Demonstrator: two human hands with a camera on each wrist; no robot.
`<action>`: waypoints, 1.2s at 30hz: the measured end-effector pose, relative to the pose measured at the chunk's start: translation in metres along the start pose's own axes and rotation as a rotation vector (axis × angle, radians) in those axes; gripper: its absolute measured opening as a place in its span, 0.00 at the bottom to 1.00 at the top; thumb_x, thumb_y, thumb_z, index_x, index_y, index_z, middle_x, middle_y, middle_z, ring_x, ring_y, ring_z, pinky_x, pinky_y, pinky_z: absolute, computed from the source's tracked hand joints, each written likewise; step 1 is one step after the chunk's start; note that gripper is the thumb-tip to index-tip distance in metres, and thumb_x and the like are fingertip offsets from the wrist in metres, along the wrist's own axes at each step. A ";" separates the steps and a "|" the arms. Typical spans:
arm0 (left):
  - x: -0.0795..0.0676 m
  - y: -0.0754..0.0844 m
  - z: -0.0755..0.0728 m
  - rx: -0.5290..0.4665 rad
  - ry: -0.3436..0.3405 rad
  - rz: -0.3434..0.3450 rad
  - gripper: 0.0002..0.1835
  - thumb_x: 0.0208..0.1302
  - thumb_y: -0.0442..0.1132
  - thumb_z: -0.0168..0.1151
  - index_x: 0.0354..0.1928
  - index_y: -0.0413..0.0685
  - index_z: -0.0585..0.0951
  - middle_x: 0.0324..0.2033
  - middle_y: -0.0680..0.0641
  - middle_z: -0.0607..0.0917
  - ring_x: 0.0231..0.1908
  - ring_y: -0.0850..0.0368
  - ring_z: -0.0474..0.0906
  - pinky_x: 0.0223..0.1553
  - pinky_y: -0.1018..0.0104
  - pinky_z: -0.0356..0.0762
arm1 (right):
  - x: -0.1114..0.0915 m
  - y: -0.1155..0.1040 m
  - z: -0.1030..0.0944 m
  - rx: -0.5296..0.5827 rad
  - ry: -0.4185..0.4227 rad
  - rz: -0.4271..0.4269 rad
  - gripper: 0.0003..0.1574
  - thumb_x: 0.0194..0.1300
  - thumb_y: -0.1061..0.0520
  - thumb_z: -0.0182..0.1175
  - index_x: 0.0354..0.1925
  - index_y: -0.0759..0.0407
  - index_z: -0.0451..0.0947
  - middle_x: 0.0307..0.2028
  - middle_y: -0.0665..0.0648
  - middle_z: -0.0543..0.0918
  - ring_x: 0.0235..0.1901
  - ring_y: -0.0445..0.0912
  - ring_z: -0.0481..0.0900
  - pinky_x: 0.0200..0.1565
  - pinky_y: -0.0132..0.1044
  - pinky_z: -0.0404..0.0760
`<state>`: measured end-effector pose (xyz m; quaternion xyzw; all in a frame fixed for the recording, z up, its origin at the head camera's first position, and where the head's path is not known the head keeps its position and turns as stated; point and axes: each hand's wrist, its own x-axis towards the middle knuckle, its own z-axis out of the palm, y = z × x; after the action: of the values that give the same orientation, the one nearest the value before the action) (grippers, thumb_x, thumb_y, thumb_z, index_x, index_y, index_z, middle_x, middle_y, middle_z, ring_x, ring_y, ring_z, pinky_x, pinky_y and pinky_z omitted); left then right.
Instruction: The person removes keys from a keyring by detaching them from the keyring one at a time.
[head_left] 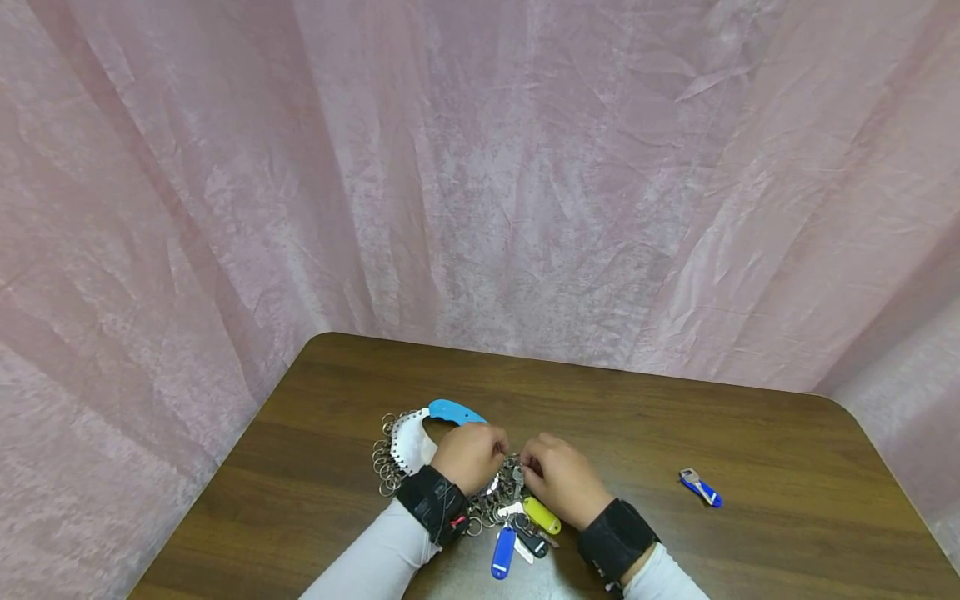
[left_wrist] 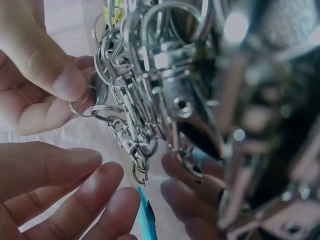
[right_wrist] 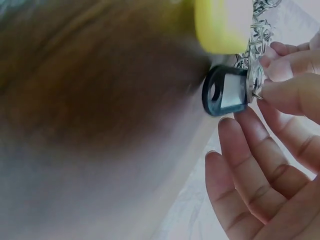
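Note:
My right hand (head_left: 564, 479) pinches a thin key ring (left_wrist: 76, 111) between thumb and fingers at the tangle of linked rings (left_wrist: 127, 100). Its other fingers (right_wrist: 235, 175) spread beside a black key tag (right_wrist: 224, 91). My left hand (head_left: 470, 457) is close on the other side of the rings, its thumb and fingers (left_wrist: 50, 160) loosely bent with nothing visible between their tips. A yellow key tag (head_left: 542, 516), a blue key tag (head_left: 503, 552) and several keys lie toward me. Under and behind my left hand is a white toothed plate (head_left: 411, 442) hung with rings.
A blue handle (head_left: 453, 411) joins the white plate. Well to the right lies a separate key with a blue tag (head_left: 701, 488). All of it rests on a brown wooden table (head_left: 360, 367) with rounded far corners; a pink curtain (head_left: 480, 167) hangs behind.

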<state>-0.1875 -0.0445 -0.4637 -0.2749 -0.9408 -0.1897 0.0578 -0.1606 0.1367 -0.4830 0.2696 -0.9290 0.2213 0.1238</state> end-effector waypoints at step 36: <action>0.000 -0.001 -0.003 -0.116 -0.130 0.000 0.07 0.54 0.35 0.64 0.24 0.57 0.79 0.18 0.62 0.72 0.22 0.66 0.69 0.24 0.70 0.68 | -0.001 0.006 0.006 0.586 -0.075 0.248 0.05 0.63 0.66 0.57 0.36 0.57 0.73 0.33 0.52 0.77 0.31 0.43 0.76 0.36 0.35 0.77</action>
<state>-0.1881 -0.0463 -0.4608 -0.2894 -0.9301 -0.2256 -0.0193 -0.1633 0.1387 -0.4907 0.1866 -0.8554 0.4827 -0.0213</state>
